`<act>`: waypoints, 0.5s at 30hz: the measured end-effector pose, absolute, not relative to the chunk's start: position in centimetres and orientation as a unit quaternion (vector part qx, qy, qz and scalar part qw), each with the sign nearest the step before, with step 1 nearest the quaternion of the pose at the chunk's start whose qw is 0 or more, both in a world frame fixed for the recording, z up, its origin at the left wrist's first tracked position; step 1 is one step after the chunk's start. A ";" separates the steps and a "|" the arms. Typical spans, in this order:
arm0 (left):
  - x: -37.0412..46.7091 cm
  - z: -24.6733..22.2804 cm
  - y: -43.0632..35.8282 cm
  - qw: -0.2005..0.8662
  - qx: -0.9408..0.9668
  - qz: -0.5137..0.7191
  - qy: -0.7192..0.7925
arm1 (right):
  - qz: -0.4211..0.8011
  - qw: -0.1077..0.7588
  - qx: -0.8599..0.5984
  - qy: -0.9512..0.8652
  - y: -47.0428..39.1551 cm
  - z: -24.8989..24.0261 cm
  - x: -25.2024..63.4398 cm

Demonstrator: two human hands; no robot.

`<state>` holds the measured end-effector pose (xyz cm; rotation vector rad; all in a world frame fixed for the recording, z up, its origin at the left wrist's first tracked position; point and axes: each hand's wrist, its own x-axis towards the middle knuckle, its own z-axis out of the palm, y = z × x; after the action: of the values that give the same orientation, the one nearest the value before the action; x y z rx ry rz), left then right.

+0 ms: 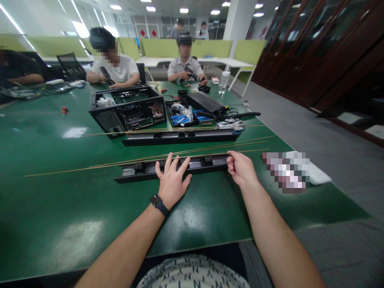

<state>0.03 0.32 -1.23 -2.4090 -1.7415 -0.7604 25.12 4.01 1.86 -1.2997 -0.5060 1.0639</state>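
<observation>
In the head view, the left hand (174,180) lies spread over the near black rail (207,168), its fingertips across the trough, while the right hand (242,170) pinches a thin rod (255,151) above the rail's right end. More thin rods (54,173) run beyond the rail on both sides, two ending close to the bench's right edge. A wide green stretch of bench (60,208) lies between the rail and the near edge — room for both forearms — and another opens to the left. Far side is tighter: the far black rail (180,139) lies roughly parallel, just beyond the rods, with the open computer case (129,114) and gloves (181,116) behind it. A white item (319,174), partly blurred, sits to the right, near the right edge, apart from the right hand.
</observation>
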 end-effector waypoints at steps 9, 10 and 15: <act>0.1 -1.1 0.2 0.026 -0.784 -0.241 -0.572 | 0.463 0.642 -0.569 -0.223 4.0 1.8 25.2; 0.1 -1.1 0.2 0.027 -0.784 -0.240 -0.571 | 0.463 0.642 -0.569 -0.223 4.0 1.8 25.2; 0.1 -1.0 0.2 0.028 -0.784 -0.241 -0.572 | 0.459 0.648 -0.566 -0.223 3.9 1.8 25.3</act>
<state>0.13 0.22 -1.01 -2.4192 -1.7657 -0.7431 25.31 3.92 1.76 -1.2861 -0.5080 1.0439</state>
